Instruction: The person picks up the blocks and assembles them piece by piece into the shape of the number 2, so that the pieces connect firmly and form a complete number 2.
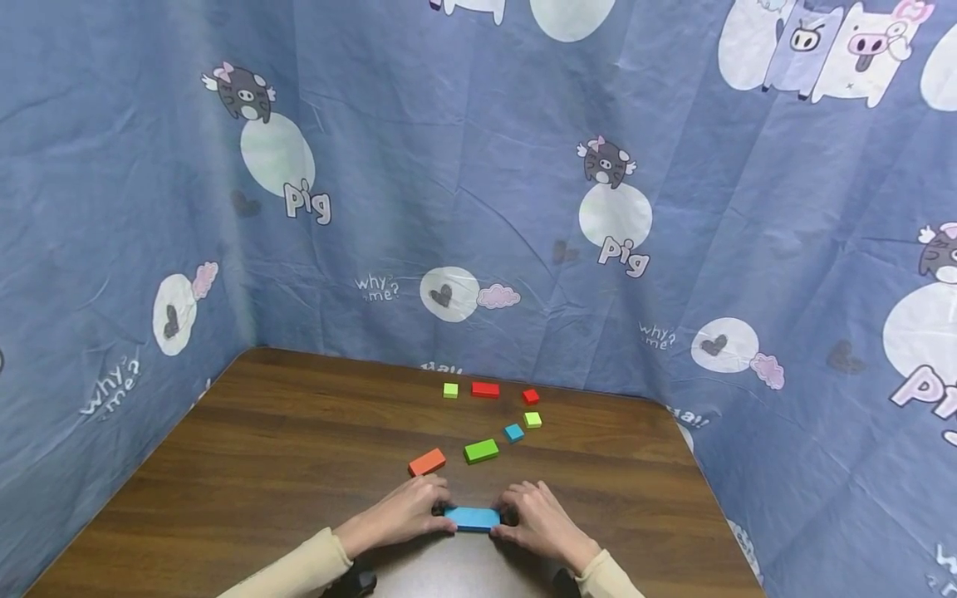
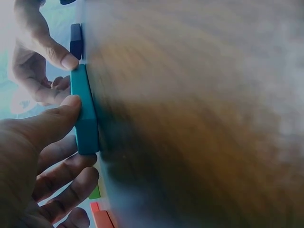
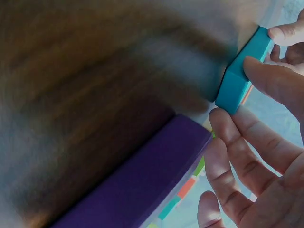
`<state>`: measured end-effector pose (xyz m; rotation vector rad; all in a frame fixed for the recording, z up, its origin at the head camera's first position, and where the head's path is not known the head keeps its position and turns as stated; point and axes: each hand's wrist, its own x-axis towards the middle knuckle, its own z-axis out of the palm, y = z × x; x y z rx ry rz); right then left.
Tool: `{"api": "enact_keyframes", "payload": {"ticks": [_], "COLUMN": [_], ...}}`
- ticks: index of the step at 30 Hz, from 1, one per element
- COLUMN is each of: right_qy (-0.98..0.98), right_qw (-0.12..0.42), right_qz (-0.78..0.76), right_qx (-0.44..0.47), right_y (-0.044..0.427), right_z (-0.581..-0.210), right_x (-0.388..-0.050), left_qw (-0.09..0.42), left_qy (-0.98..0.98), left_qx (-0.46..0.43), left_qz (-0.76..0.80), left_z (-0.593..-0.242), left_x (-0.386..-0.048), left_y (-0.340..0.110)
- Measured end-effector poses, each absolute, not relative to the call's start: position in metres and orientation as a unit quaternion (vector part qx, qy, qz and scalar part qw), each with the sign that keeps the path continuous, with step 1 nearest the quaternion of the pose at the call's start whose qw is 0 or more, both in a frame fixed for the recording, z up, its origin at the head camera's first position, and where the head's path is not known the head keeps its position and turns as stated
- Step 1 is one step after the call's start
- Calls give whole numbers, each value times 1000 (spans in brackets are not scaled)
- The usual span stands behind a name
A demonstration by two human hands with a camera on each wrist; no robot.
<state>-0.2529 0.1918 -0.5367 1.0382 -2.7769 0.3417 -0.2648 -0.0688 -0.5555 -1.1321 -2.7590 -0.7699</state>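
Observation:
A long blue block (image 1: 473, 520) lies on the wooden table in front of me, one end at each hand. My left hand (image 1: 415, 508) holds its left end, with the thumb on the near face in the left wrist view. At the right end, my right hand (image 1: 537, 517) grips it between thumb and fingers. A purple block (image 3: 137, 175) lies close to the right hand in the right wrist view; the head view does not show it. Just beyond the left hand is an orange block (image 1: 427, 462).
Past the hands lie a green block (image 1: 481, 451), a small blue block (image 1: 513, 433) and a yellow-green cube (image 1: 532, 420). Farther back are another yellow-green cube (image 1: 450, 390), a long red block (image 1: 485, 389) and a small red block (image 1: 531, 397). A patterned blue curtain (image 1: 449, 208) surrounds the table.

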Motion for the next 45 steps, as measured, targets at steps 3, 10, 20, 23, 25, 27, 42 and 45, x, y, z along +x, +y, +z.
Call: {"api": "enact_keyframes", "payload": {"ticks": [3, 10, 20, 23, 25, 27, 42, 45], "right_qy": [-930, -935, -939, -941, -941, -941, -939, -939], "right_qw": [76, 66, 44, 34, 31, 30, 23, 19], "right_qz": [111, 114, 127, 130, 131, 132, 145, 149], "right_qx": [341, 328, 317, 311, 310, 309, 310, 309], "right_y": [193, 195, 193, 193, 193, 193, 195, 195], "right_z": [-536, -536, -535, -535, -535, -536, -539, -540], "right_x": [-255, -261, -264, -264, -265, -265, -267, -267], "left_qw": [18, 11, 18, 13, 10, 9, 4, 4], "left_qy": [-900, -904, -900, -899, -899, -898, -896, -897], "left_qx": [-356, -341, -339, -337, -335, -336, -340, -341], "left_qz": [-251, -256, -273, -279, -282, -284, -284, -282], "left_z": [-554, -552, -554, -554, -555, -555, -554, -554], "left_x": [-267, -270, -271, -272, -272, -272, -274, -273], "left_y": [-66, -63, -63, -64, -64, -64, -62, -62]}}
